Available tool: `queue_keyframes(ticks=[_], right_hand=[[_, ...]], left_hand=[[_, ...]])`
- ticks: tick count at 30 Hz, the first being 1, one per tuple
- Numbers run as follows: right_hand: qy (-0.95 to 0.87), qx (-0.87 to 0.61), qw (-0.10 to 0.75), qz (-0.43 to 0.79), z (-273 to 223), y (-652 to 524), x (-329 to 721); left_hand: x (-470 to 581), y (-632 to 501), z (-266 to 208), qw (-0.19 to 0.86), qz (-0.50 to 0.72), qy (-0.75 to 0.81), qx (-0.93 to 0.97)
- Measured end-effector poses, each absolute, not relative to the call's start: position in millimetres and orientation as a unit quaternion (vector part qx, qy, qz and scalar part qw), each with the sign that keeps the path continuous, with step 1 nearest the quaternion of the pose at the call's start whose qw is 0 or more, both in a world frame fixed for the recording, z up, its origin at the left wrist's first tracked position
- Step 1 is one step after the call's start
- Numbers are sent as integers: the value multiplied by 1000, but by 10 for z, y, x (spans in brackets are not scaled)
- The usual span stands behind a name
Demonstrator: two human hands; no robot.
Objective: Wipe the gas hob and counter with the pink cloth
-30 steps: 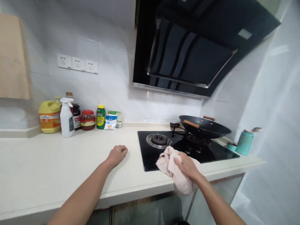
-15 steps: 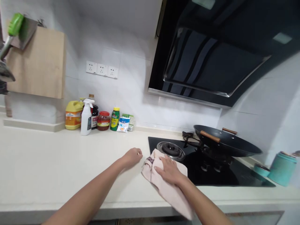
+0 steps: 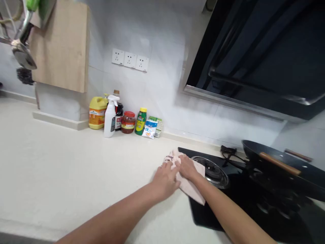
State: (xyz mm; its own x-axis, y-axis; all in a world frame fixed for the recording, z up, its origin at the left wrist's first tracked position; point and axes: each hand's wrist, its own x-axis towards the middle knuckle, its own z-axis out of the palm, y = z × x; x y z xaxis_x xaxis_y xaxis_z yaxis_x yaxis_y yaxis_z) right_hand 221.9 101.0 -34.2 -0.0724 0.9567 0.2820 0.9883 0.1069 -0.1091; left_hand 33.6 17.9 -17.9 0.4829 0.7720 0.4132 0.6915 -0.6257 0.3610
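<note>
Head view, centre of frame — the left hand lies flat, fingers spread, on the pink cloth at the black hob's left edge; beside it, the right hand presses open-fingered. Farther upper left — bottles.

White tiled wall — pale counter

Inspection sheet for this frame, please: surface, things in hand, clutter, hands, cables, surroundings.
Surface: pale counter with a black hob set in.
Things in hand: pink cloth lying across the hob's left edge.
Clutter: bottles and jars by the wall; wok on the hob.
Hands: right hand flat on the cloth; left hand touching its left edge.
Cables: nothing seen.
Surroundings: sockets, hood, hanging board.
</note>
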Motion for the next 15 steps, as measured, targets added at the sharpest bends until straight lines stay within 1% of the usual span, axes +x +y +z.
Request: queue_keyframes(ticks=[3, 5, 7, 10, 15], right_hand=[[-721, -677, 138, -54, -342, 1413, 2249], [-715, -684, 137, -51, -350, 1676, 2282], [-711, -688, 138, -47, -360, 1926, 2320], [-708, -691, 140, -36, -366, 2259, 2374], [-699, -700, 146, -21, -362, 2583, 2403]], left_hand=[[314, 20, -104, 67, 221, 379, 896], [288, -58, -40, 68, 171, 375, 909], [262, -99, 11, 55, 147, 374, 914], [236, -83, 11, 16, 154, 375, 914], [203, 69, -105, -82, 184, 391, 898]])
